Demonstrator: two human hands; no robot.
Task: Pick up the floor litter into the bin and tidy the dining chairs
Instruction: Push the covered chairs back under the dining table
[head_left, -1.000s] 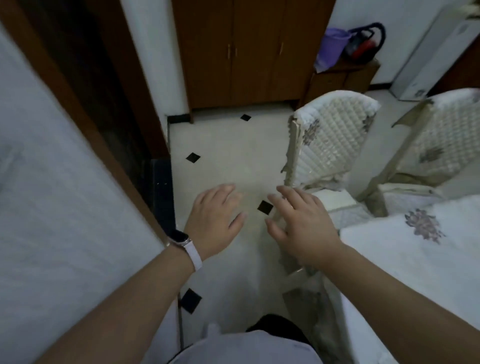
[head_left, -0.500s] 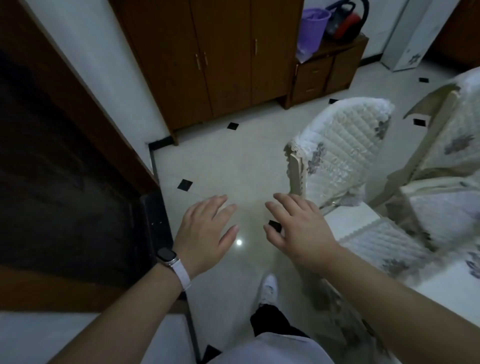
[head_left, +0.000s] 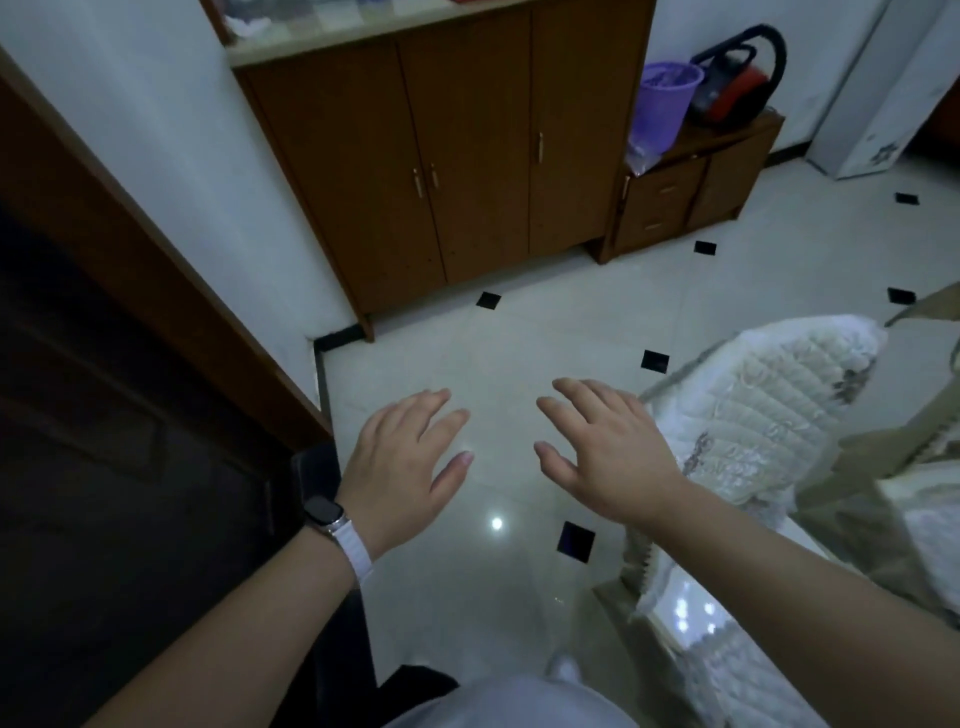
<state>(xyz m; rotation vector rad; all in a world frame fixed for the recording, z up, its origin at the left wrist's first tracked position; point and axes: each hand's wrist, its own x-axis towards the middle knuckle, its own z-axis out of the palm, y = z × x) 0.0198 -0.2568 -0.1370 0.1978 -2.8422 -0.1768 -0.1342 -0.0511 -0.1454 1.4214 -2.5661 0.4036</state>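
Observation:
My left hand (head_left: 402, 460), with a white-strapped watch on its wrist, hovers palm down over the pale tiled floor (head_left: 519, 358), fingers straight and holding nothing. My right hand (head_left: 605, 447) hovers beside it in the same flat pose, just left of a dining chair (head_left: 769, 410) with a quilted white cover. A second covered chair (head_left: 930, 499) shows at the right edge. A purple bin (head_left: 662, 101) stands on a low wooden drawer unit at the back right. No litter shows on the visible floor.
A dark wooden door (head_left: 104, 415) and its frame fill the left side. A brown cupboard (head_left: 467, 156) lines the back wall, with a red and black vacuum (head_left: 735, 78) beside the bin. A white appliance (head_left: 883, 88) stands at the far right. Black diamond tiles dot the floor.
The view has swung left and up, away from the table: the chairs slid toward the right edge and more cupboard and door came into view. Both hands stay flat and apart.

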